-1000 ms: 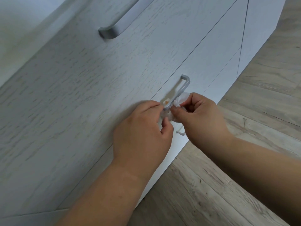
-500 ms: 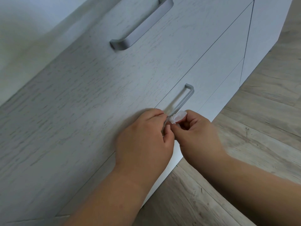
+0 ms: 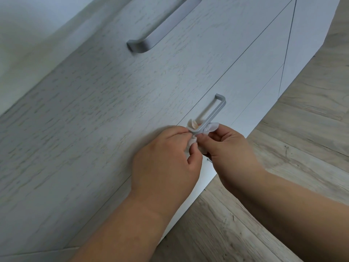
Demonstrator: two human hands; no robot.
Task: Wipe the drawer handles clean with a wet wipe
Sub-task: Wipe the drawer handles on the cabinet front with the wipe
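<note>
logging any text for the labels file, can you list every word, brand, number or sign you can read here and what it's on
None: no readable text shows anywhere in the head view.
Wet wipe: plain white, no print visible; left hand and right hand pinch it around the lower handle.
Upper handle: bare metal, no mark.
Drawer fronts and floor: only wood grain.

Matt brushed-metal handles (image 3: 211, 114) on pale wood-grain drawer fronts (image 3: 94, 114) (floor (image 3: 302, 148) wood-look too); thin white cloth-like wipe (image 3: 212, 127).
</note>
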